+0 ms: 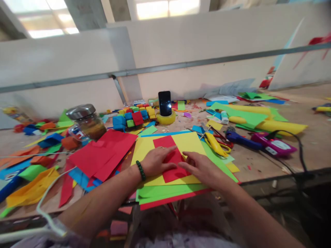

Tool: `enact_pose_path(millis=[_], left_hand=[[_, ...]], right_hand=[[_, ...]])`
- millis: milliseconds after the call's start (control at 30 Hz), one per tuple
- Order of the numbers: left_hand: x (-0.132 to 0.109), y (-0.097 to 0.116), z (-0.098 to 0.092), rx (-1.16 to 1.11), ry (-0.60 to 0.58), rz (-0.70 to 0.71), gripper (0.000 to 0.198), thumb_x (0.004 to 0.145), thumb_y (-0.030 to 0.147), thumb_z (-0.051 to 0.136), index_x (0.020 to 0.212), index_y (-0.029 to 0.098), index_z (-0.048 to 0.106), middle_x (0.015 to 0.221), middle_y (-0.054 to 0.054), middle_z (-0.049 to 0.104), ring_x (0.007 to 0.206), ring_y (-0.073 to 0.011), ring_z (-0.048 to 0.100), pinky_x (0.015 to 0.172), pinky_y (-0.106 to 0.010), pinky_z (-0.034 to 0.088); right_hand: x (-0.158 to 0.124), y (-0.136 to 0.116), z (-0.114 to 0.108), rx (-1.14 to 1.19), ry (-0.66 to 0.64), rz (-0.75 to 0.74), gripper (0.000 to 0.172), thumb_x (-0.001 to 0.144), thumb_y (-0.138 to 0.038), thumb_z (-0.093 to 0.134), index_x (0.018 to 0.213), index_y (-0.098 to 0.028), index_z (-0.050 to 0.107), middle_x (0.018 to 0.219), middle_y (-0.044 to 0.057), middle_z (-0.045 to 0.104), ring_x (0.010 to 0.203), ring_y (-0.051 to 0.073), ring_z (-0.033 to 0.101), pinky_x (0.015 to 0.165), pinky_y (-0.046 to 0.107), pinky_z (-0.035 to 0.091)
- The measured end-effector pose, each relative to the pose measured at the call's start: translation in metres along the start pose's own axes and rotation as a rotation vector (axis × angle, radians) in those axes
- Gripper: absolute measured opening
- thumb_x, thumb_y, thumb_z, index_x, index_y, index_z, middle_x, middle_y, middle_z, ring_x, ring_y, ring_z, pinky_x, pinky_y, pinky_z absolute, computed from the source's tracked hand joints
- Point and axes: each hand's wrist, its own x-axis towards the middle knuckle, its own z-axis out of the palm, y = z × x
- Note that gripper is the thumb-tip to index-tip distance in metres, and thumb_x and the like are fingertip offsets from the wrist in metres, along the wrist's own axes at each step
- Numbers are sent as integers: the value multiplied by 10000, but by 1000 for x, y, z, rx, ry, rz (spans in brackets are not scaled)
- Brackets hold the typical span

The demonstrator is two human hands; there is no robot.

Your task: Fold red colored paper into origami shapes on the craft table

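Observation:
A red paper strip [172, 173] lies across a yellow sheet [192, 139] in front of me. My left hand [157, 161], with a dark green bead bracelet [141, 171] at the wrist, lies over the strip's left side, fingers stretched out. Close by, my right hand [198, 167] is at the strip's right edge, its fingers apart and slightly bent. Neither hand grips anything that I can see. Beneath the yellow sheet are green sheets [168, 193] and a red sheet [155, 205], which reach over the table's front edge.
Red sheets [103, 156] and a glass jar [91, 125] stand left. Behind are paper cubes [137, 117] and a phone [164, 103] in a yellow tape roll [165, 119]. Yellow-handled scissors [216, 144], a blue-handled tool [244, 139] and a purple device [274, 144] with a cable lie right.

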Motion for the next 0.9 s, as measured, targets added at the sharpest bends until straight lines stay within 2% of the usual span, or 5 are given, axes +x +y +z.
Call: enact_pose_path(millis=[167, 400, 533, 700, 900], left_hand=[[-1, 2, 2, 48, -26, 13, 633, 944, 466, 431, 1489, 200, 247, 973, -74, 684, 863, -220, 634, 722, -305, 462], [0, 18, -6, 208, -84, 117, 535, 926, 598, 348, 1358, 313, 487, 859, -53, 645, 735, -197, 625, 630, -276, 440], [-1, 19, -4, 67, -19, -18, 443, 925, 524, 421, 1225, 250, 598, 934, -78, 691, 822, -233, 648, 709, -319, 479], [3, 8, 4, -132, 120, -220, 370, 929, 297, 438, 1256, 176, 559, 1066, -107, 702, 914, -239, 654, 806, -362, 497], [7, -1, 1, -252, 214, -266, 390, 896, 247, 512, 1267, 133, 548, 741, -26, 672, 640, -159, 605, 616, -277, 500]], right_hand=[[10, -4, 13, 300, -43, -51, 511, 846, -404, 579, 1277, -130, 564, 1010, 78, 704, 770, 184, 624, 679, 293, 493], [4, 0, 12, 134, 92, -56, 308, 876, -381, 507, 1015, -175, 689, 963, 81, 704, 810, 211, 633, 719, 325, 483], [1, -2, 10, -13, 140, -23, 413, 850, -395, 545, 1164, -136, 623, 1057, 145, 663, 916, 247, 630, 808, 377, 488], [9, -5, 11, 277, 24, 89, 594, 822, -413, 582, 1328, -120, 476, 1053, 131, 663, 781, 199, 643, 671, 334, 519], [24, 3, 14, 464, -21, 97, 628, 731, -349, 632, 1288, -98, 485, 616, -36, 580, 564, 153, 552, 518, 265, 409]])
